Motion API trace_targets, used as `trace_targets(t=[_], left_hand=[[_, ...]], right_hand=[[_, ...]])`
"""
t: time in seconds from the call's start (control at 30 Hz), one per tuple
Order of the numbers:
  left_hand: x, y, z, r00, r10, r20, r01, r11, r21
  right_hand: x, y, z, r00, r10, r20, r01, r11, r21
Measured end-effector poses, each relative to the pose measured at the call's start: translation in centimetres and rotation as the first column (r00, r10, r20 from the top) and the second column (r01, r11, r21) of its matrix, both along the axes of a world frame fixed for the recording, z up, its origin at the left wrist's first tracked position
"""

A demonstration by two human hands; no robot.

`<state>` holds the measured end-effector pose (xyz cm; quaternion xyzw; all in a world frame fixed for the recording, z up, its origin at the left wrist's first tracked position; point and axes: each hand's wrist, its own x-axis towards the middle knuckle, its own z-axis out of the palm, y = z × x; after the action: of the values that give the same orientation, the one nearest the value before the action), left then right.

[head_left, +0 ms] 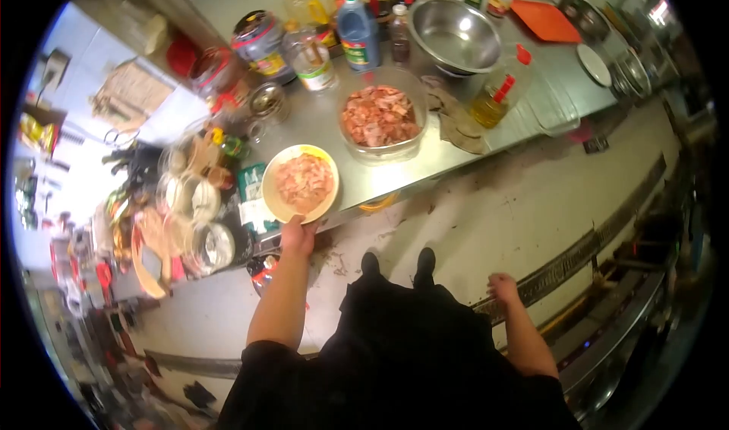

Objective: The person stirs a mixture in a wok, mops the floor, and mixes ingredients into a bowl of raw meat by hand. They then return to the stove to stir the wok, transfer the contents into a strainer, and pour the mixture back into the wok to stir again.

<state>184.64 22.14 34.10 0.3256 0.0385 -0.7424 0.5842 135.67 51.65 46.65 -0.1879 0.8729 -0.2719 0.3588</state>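
My left hand (297, 237) grips the near rim of a pale round bowl (271, 200), close over the counter's front edge. Pieces of raw meat (305, 181) lie inside the bowl. Just beyond it, to the right, a clear plastic tub (383, 153) stands on the counter, filled with redder meat pieces (380, 115). Away from the counter, my right hand (503, 287) hangs over the floor at my side, fingers loosely curled in with nothing in them.
A steel counter (357, 183) bears a large metal bowl (456, 35), a blue jug (357, 35), an oil bottle (493, 99), a crumpled cloth (459, 126) and an orange tray (545, 21). Containers (209, 248) and utensils crowd the left. A floor drain grate (558, 270) runs behind me.
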Motion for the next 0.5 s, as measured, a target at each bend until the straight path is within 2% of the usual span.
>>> trace_targets(t=[0.07, 0.1, 0.13, 0.2, 0.23, 0.27, 0.3, 0.37, 0.4, 0.43, 0.47, 0.5], left_hand=[[-0.1, 0.5, 3.4, 0.983, -0.012, 0.184, 0.015, 1.000, -0.016], [0.0, 0.9, 5.6, 0.962, -0.075, 0.262, 0.062, 0.996, 0.059], [-0.5, 1.5, 6.7, 0.965, -0.044, 0.259, 0.027, 0.997, 0.066], [-0.6, 2.0, 7.5, 0.955, -0.139, 0.263, 0.133, 0.990, 0.040], [-0.8, 2.1, 5.4, 0.971, -0.149, 0.189, 0.154, 0.988, -0.013], [-3.1, 2.8, 5.2, 0.974, -0.126, 0.189, 0.131, 0.991, -0.015], [-3.4, 2.9, 5.1, 0.970, -0.137, 0.199, 0.145, 0.989, -0.024], [-4.7, 3.6, 5.2, 0.965, -0.155, 0.209, 0.163, 0.986, -0.019], [-4.6, 3.6, 5.1, 0.965, -0.164, 0.205, 0.170, 0.985, -0.011], [-4.6, 3.6, 3.5, 0.965, -0.167, 0.203, 0.183, 0.981, -0.062], [-4.1, 3.7, 4.2, 0.964, -0.182, 0.194, 0.196, 0.979, -0.056], [-3.3, 3.2, 4.8, 0.949, -0.251, 0.191, 0.262, 0.964, -0.039]], right_hand=[[3.6, -8.1, 5.3, 0.990, 0.139, -0.015, -0.140, 0.989, -0.042], [5.0, -11.8, 6.8, 0.972, 0.234, -0.018, -0.235, 0.969, -0.072], [6.3, -15.3, 7.6, 0.917, 0.393, -0.074, -0.398, 0.913, -0.084], [11.4, -22.4, 9.1, 0.715, 0.676, -0.176, -0.697, 0.710, -0.101], [15.1, -25.4, 10.0, 0.578, 0.786, -0.221, -0.815, 0.570, -0.105], [16.6, -27.2, 10.9, 0.413, 0.848, -0.331, -0.906, 0.418, -0.059], [20.3, -29.0, 10.7, 0.237, 0.871, -0.430, -0.965, 0.264, 0.003], [24.7, -31.5, 8.0, 0.060, 0.912, -0.406, -0.997, 0.038, -0.062], [27.0, -32.8, 6.5, -0.109, 0.878, -0.466, -0.994, -0.098, 0.047], [29.0, -33.4, 4.6, -0.178, 0.827, -0.533, -0.984, -0.141, 0.110], [30.3, -34.1, 3.0, -0.262, 0.783, -0.564, -0.965, -0.201, 0.169], [30.9, -34.6, 0.3, -0.282, 0.683, -0.674, -0.959, -0.200, 0.198]])
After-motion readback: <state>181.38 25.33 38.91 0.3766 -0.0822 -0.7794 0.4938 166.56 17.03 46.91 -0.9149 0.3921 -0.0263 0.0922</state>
